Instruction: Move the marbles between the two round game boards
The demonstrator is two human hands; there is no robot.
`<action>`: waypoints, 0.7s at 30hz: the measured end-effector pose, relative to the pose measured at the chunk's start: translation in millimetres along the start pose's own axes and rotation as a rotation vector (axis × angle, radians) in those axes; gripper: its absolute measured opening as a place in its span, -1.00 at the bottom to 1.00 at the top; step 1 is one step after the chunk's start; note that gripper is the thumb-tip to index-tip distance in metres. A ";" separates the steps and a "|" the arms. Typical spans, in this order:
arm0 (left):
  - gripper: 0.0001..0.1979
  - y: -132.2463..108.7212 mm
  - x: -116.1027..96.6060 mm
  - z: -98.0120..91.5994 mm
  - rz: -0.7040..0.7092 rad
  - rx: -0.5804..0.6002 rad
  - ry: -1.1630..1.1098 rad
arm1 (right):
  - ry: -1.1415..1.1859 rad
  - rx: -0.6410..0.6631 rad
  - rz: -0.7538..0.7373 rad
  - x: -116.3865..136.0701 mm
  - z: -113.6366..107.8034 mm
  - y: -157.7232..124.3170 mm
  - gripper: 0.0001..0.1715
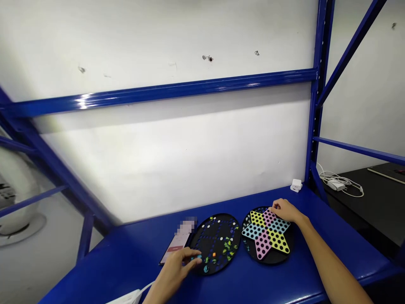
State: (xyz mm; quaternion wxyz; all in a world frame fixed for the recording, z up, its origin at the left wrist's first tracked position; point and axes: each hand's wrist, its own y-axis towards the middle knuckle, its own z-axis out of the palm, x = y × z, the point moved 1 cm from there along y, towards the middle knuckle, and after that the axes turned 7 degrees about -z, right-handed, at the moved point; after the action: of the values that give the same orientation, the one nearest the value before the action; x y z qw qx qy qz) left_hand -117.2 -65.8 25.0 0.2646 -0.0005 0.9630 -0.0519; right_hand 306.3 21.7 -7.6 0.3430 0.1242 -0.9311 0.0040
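My left hand (177, 266) is over the lower left rim of a round black tray (202, 240), with thumb and forefinger closed around a blue marble (199, 256). Yellow-green, white and blue marbles lie in that tray, along with a small orange cube (214, 254). To its right, a star-shaped Chinese checkers board (267, 231) in yellow, pink and light blue lies over a second round black tray (268, 261). My right hand (285, 210) pinches the board's far pink tip; its fingertips are partly hidden. Some marbles show beside the star's left points.
A phone (177, 245) lies left of the first tray, its top blurred out. A white charger (296, 185) sits at the back right of the blue shelf (133, 249). Blue posts and rails frame the shelf. White cables (340, 182) rest on a black table at right.
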 end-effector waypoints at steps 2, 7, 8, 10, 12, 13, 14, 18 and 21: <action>-0.64 -3.8 -8.2 0.5 0.017 0.055 0.014 | 0.002 -0.001 -0.006 1.6 -1.1 -0.9 -0.62; -0.64 -10.0 -28.8 6.0 0.014 0.112 0.097 | -0.016 0.004 -0.004 3.1 -1.7 -1.6 -0.63; -0.65 -10.4 -31.1 7.5 0.001 0.115 0.127 | -0.018 0.003 -0.006 3.0 -1.6 -1.5 -0.63; -0.68 -11.1 -33.8 10.4 -0.014 0.118 0.161 | -0.013 0.004 -0.008 2.7 -1.5 -1.3 -0.62; -0.70 -12.0 -35.5 13.3 -0.003 0.133 0.160 | -0.005 0.005 -0.008 2.7 -1.5 -1.3 -0.63; -0.70 -12.7 -36.6 14.5 0.009 0.139 0.153 | 0.002 0.006 -0.010 2.8 -1.6 -1.4 -0.63; -0.71 -13.3 -37.7 15.8 0.019 0.143 0.148 | 0.008 0.007 -0.011 3.0 -1.7 -1.5 -0.64; -0.72 -14.4 -42.8 20.2 0.045 0.153 0.111 | 0.020 0.009 -0.011 3.9 -1.9 -2.2 -0.64; -0.71 -11.8 -42.6 23.3 0.049 0.172 0.056 | 0.022 0.012 -0.014 3.5 -1.6 -2.1 -0.64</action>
State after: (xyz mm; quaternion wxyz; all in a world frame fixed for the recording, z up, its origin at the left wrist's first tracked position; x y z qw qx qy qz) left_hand -69.0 -78.7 28.0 0.2379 0.0475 0.9617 -0.1277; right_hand 305.3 19.0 -4.2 0.3526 0.1326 -0.9263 0.0086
